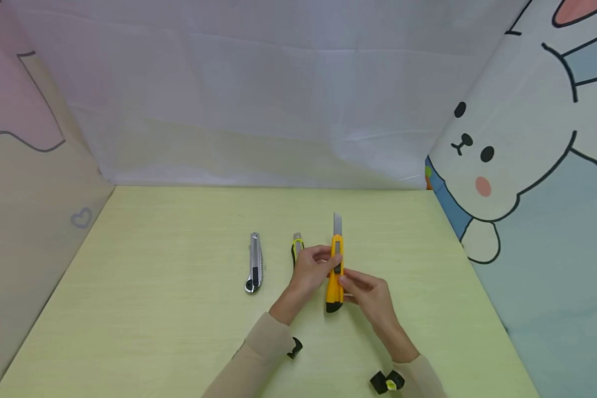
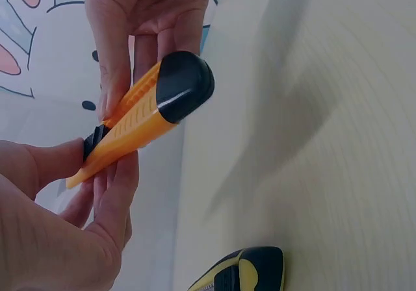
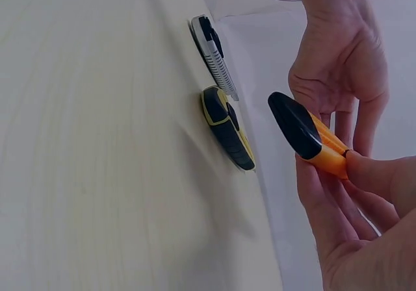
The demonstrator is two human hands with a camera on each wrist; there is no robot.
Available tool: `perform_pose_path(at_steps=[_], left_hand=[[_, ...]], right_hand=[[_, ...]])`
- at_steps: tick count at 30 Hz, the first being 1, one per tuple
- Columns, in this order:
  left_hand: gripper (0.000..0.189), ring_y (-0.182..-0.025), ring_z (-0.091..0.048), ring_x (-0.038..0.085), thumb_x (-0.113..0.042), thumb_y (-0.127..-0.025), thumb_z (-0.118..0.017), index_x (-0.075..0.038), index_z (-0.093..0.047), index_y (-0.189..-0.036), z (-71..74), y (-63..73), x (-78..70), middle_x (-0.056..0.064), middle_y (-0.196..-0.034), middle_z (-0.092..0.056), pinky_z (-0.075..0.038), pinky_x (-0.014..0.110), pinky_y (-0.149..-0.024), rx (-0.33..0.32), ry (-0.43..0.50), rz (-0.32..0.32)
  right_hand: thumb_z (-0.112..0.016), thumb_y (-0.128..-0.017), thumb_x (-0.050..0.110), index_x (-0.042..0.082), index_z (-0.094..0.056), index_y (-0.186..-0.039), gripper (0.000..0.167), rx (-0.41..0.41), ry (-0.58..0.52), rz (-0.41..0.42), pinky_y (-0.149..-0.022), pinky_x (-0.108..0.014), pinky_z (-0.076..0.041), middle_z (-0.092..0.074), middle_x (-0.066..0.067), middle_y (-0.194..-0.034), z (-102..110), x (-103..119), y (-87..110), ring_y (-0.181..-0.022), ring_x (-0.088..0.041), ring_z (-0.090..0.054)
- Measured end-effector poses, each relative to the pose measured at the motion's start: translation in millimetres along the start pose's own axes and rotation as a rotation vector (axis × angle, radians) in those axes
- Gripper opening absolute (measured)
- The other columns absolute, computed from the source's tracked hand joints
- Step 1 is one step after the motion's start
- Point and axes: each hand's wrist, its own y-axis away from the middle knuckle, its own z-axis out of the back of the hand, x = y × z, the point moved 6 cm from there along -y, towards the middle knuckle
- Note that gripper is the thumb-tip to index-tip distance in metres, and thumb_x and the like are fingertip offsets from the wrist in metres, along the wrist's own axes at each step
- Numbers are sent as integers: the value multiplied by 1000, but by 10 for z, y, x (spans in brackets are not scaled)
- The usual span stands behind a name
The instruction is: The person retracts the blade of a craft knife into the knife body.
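Both hands hold a yellow box cutter [image 1: 335,287] with a black end cap, raised above the table, its wide blade [image 1: 338,224] extended away from the person. My left hand [image 1: 309,272] pinches it from the left, thumb on the black slider [image 2: 95,141]. From the right, my right hand [image 1: 370,296] grips the lower body between thumb and fingers. Partly behind the left hand lies a black and yellow-green box cutter [image 1: 298,247], fully seen in the right wrist view. Farther left rests a silver box cutter [image 1: 254,264] with a black slider.
The pale yellow table [image 1: 154,309] has a white cloth [image 1: 258,110] hanging along its far edge. Printed cloth with a cartoon rabbit [image 1: 507,155] stands at the right side. Dark straps with small black devices [image 1: 388,382] sit at the wrists.
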Motion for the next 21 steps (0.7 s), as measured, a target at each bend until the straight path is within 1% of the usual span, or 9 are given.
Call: perform_pose_path(at_steps=[5, 8, 17, 21], left_hand=[[31, -82, -63, 17, -21, -94, -78, -1, -73, -118, -7, 0, -20, 7, -98, -70, -59, 29, -76, -15, 8, 46], [30, -82, -62, 18, -20, -94, -78, -2, -74, -118, -12, 9, -32, 8, -98, -69, -59, 29, -76, -23, 11, 64], [31, -76, -58, 17, -16, -95, -77, -1, -74, -121, -32, 34, -52, 7, -98, -69, -59, 28, -75, -20, 31, 79], [31, -75, -57, 16, -14, -94, -77, 0, -74, -121, -39, 43, -75, 8, -98, -69, -59, 28, -74, -22, 33, 67]], right_hand=[[-70, -98, 9, -5, -68, -128, 33, 9, -2, 21, -77, -37, -62, -72, -23, -118, 14, 43, 9, -89, -25, -76], [-70, -98, 8, -5, -68, -128, 33, 12, -2, 22, -77, -37, -62, -72, -23, -118, 24, 50, 11, -90, -24, -76], [-70, -98, 7, -6, -68, -128, 33, 24, -14, 32, -77, -37, -62, -71, -24, -119, 45, 68, 29, -91, -25, -76], [-70, -97, 7, -6, -68, -128, 33, 26, -19, 32, -77, -37, -62, -71, -24, -120, 54, 77, 34, -92, -25, -76]])
